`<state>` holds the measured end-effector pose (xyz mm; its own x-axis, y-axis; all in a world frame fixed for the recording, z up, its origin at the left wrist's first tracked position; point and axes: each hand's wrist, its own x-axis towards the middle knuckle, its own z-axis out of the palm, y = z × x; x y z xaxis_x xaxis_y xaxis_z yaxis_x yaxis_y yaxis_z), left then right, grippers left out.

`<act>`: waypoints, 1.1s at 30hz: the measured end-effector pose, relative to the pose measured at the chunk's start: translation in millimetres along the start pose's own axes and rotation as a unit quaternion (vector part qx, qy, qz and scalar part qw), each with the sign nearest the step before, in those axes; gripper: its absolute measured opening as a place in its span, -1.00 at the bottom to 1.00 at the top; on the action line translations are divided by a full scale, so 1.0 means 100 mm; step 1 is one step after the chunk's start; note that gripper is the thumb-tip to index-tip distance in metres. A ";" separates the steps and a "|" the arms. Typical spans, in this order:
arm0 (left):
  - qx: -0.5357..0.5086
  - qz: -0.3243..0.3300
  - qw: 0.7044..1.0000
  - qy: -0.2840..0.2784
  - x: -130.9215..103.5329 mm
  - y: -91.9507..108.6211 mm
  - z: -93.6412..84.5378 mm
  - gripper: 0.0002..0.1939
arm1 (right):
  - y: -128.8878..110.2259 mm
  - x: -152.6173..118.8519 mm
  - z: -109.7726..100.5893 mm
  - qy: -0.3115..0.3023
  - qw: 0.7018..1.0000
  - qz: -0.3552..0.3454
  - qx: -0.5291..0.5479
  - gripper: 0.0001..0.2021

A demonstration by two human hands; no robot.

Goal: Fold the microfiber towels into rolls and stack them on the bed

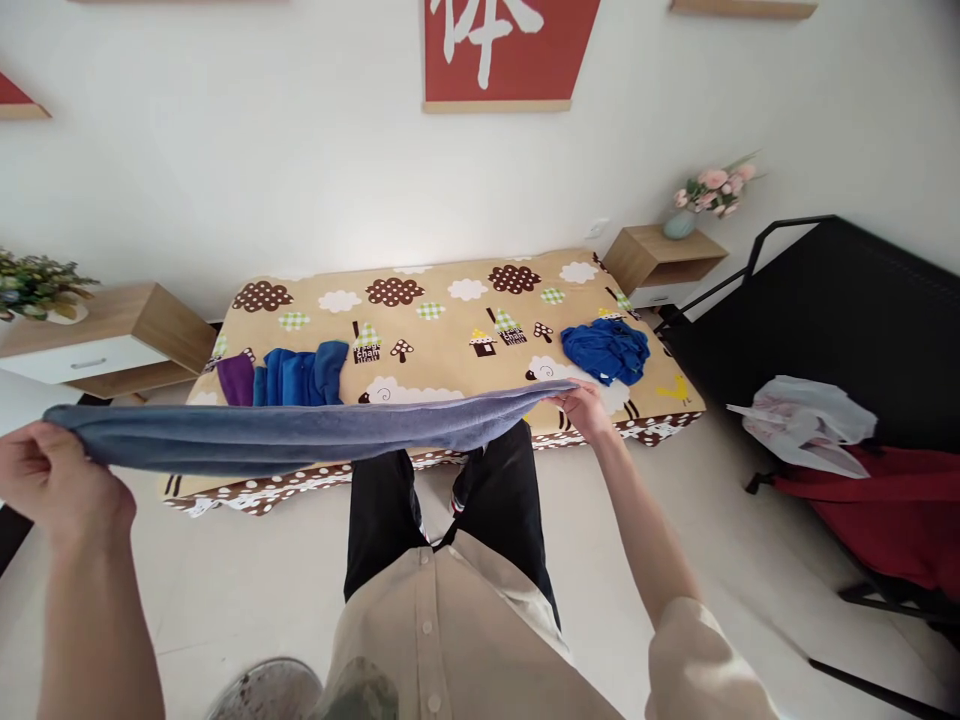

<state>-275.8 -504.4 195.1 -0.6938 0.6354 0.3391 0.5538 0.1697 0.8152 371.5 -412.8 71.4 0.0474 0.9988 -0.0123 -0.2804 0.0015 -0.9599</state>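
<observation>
the left hand (71, 485) and right hand (586, 410) are wide apart, each pinching one end of a grey-blue cloth (300, 437) stretched in the air, across the bed's near edge in view. pale floor (247, 580) spreads either side of the legs (517, 490). on the bed (442, 345), folded blue cloths (300, 377) lie left, a crumpled blue cloth (606, 350) right. beyond, a vase (679, 224) holds pink flowers (716, 188).
</observation>
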 end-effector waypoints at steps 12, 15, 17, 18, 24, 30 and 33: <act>-0.110 0.081 0.989 -0.060 0.40 0.00 0.40 -0.72 | -0.33 0.24 -0.23 0.135 0.991 -0.012 0.005 -0.60; -0.095 0.051 0.990 -0.090 0.47 0.20 0.54 -0.73 | -0.54 0.44 -0.25 0.168 0.983 -0.026 0.068 -0.61; -0.116 0.023 0.984 -0.133 0.47 0.39 0.65 -0.71 | -0.69 0.57 -0.27 0.180 0.980 -0.048 0.076 -0.64; -0.136 0.012 0.979 -0.155 0.47 0.48 0.71 -0.69 | -0.75 0.62 -0.28 0.182 0.979 -0.058 0.072 -0.65; -0.271 -0.044 0.945 -0.180 0.38 0.86 1.15 -0.67 | -1.03 0.78 -0.33 0.193 0.974 -0.106 0.045 -0.69; -0.289 -0.061 0.937 -0.185 0.31 0.93 1.49 -0.61 | -1.10 0.74 -0.49 0.244 0.964 -0.091 0.061 -0.82; -0.280 -0.068 0.934 -0.212 0.31 0.95 1.55 -0.67 | -1.10 0.69 -0.57 0.250 0.964 -0.075 0.058 -0.87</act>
<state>-173.1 -352.1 209.9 -0.4293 0.8983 0.0937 0.0641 -0.0732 0.9953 460.4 -346.7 159.9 0.5443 0.8381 -0.0364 -0.3373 0.1789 -0.9242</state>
